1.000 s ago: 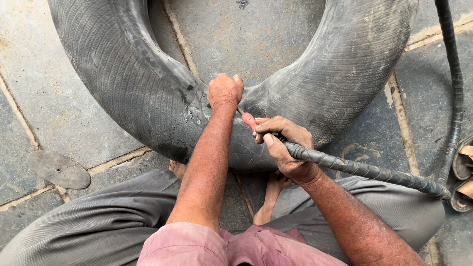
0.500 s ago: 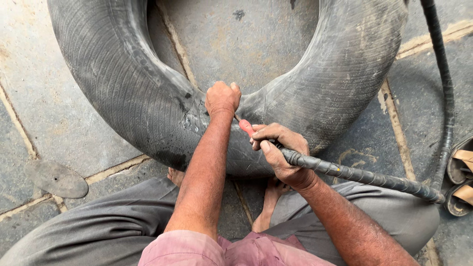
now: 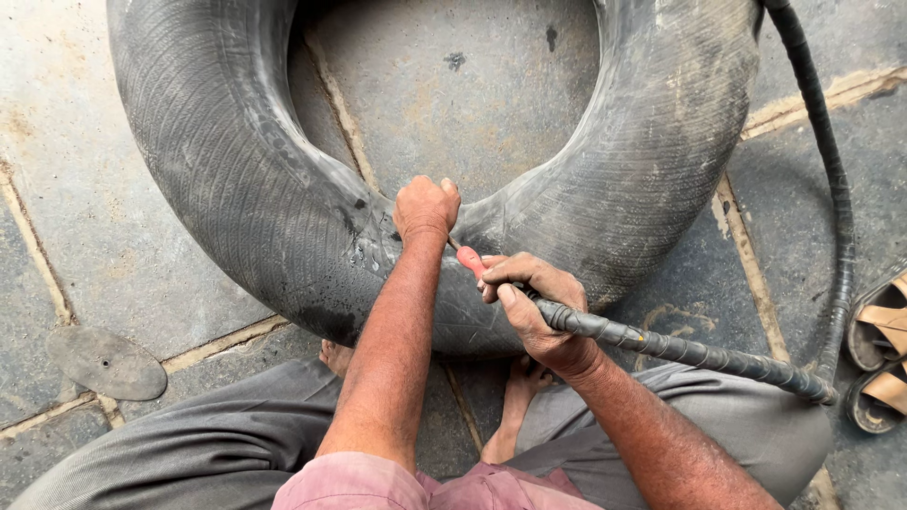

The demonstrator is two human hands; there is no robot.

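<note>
The left hand (image 3: 426, 208) is balled into a tight grip on the inner edge of a large black inner tube (image 3: 246, 179) that lies on the stone floor (image 3: 85, 236); whatever it pinches there is hidden under the knuckles, probably the valve. Just right of that grip and a little nearer the body, the right hand (image 3: 529, 302) is wrapped around the end of a wound black air hose (image 3: 699, 354), with its red nozzle tip (image 3: 470, 259) poking out toward the left fist and almost touching it. The hose trails off right of the grip, then curves up past a pair of sandals (image 3: 883, 349).

The risk, as I judge it: the nozzle meets the tube at a slant, so it could slip off or leak if the left grip eases. A tug on the bent hose could also drag the nozzle aside.
</note>
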